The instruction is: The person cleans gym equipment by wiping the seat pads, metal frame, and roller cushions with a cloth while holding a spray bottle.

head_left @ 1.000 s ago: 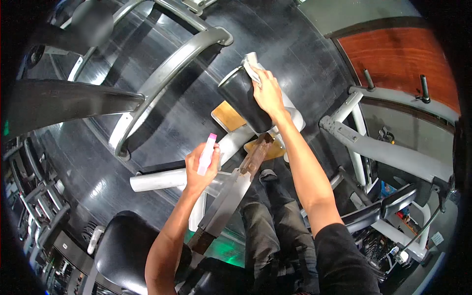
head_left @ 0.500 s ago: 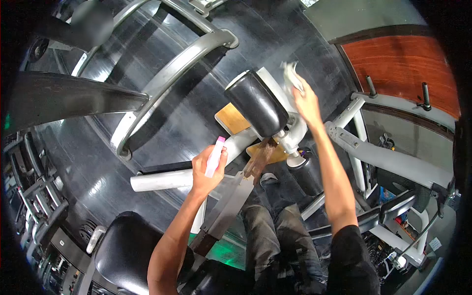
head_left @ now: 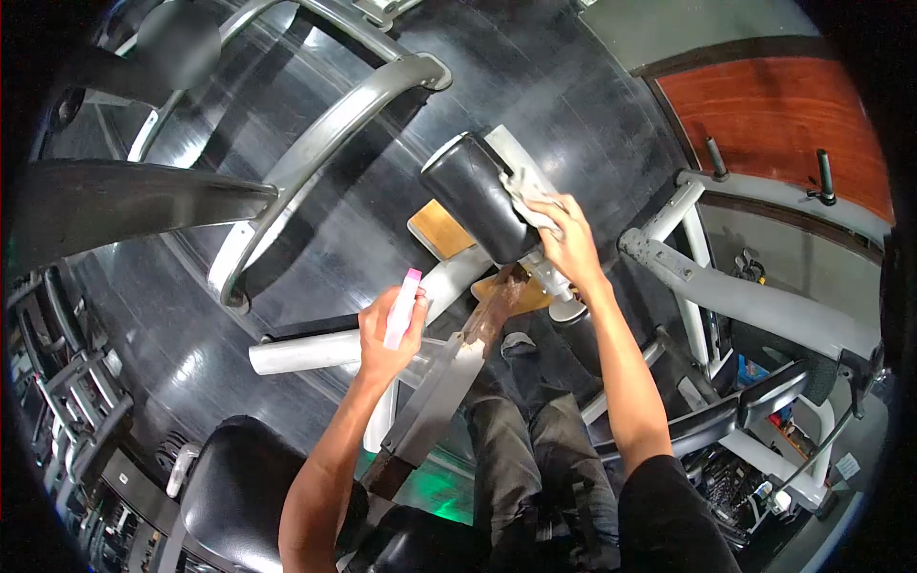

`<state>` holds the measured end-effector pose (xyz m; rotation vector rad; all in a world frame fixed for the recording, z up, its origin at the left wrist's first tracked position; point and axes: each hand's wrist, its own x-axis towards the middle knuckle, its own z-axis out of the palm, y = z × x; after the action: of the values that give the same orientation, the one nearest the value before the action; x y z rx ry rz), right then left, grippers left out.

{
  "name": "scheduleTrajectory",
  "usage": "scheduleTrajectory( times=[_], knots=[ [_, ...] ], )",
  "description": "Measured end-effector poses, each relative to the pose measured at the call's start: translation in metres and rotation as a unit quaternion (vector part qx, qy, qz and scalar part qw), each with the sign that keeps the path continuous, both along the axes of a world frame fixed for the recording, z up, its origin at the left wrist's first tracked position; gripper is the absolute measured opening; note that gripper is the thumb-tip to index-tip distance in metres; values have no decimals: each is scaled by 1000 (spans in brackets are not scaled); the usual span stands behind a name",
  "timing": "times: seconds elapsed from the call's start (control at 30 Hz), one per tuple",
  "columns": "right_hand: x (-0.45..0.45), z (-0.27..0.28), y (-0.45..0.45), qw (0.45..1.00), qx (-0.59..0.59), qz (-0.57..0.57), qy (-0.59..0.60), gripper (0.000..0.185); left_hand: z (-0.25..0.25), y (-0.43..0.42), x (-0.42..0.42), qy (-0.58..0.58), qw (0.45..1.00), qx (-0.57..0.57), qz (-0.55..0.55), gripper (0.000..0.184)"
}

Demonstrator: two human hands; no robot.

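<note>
My right hand (head_left: 570,244) grips a crumpled whitish cloth (head_left: 525,199), which lies against the right side of a black padded roller (head_left: 478,198). The roller is mounted on a pale metal gym machine frame. In my left hand (head_left: 387,334), fingers wrapped round it, is a slim pale bottle with a pink cap (head_left: 404,307), held upright to the left of the machine's grey beam (head_left: 435,396). Part of the bottle is hidden by my fingers. Wooden-topped footplates (head_left: 439,230) show below the roller.
A black padded seat (head_left: 234,482) is at the lower left. Curved silver machine frames (head_left: 353,110) stand at the upper left. On the right are a grey machine arm (head_left: 755,296) and a reddish wooden panel (head_left: 774,124). Dark flooring (head_left: 535,86) runs between the machines.
My right hand has moved left and down, bringing the cloth from the air onto the black roller. My left hand has shifted slightly left, still holding the bottle.
</note>
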<state>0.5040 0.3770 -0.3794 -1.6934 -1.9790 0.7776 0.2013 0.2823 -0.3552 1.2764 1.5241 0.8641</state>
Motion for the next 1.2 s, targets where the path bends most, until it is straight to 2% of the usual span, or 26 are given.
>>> scheduleTrajectory(
  times=[0.07,0.13,0.2,0.23,0.27,0.37,0.4,0.47,0.5,0.53,0.6,0.67,0.8,0.87,1.0,1.07,1.1,1.2],
  knots=[
    [14,2,-3,995,-71,-67,12,42,1,2,0,6,1000,12,-1,8],
    [25,-9,7,958,-196,-203,-55,40,-2,2,0,28,998,57,-19,8],
    [29,-26,21,930,-196,-307,43,37,-3,1,2,16,998,53,-12,8],
    [48,-72,24,924,-157,-313,154,39,-4,1,1,3,999,47,-7,9],
    [38,-76,34,924,-158,-311,155,39,-3,1,0,5,999,47,-5,9],
    [16,-99,47,912,-301,-259,100,39,-2,2,1,15,998,56,-14,9],
    [13,-93,47,912,-302,-261,99,39,-3,2,1,12,998,53,-7,9],
    [7,-80,46,938,-240,-226,103,43,-3,1,1,6,999,48,-2,9],
    [-13,-47,37,953,-171,-243,64,42,-3,2,0,7,999,53,0,10],
    [-20,-49,23,967,-73,-243,23,44,-3,2,0,9,998,58,3,10],
    [-48,-16,-9,981,8,-169,-94,54,-4,2,1,14,998,53,6,9],
    [-60,-9,-36,981,54,-90,-165,65,-5,-4,2,15,999,45,1,9],
    [-55,-21,-31,984,113,-70,-117,66,-7,-3,4,21,999,46,-3,9],
    [-60,-20,-16,986,107,-63,-116,64,-6,-6,5,-21,1000,11,9,10],
    [-90,-22,41,985,160,-24,-64,61,-4,-3,-2,25,999,-7,-20,10],
    [-109,-14,68,987,150,-49,15,59,-3,-1,-4,21,1000,-17,-10,11],
    [-116,-15,76,988,147,-40,-5,59,-2,1,0,0,999,-20,26,7],
    [-121,-20,73,986,149,-1,-79,57,-4,2,-2,-16,1000,2,22,9]
  ],
)
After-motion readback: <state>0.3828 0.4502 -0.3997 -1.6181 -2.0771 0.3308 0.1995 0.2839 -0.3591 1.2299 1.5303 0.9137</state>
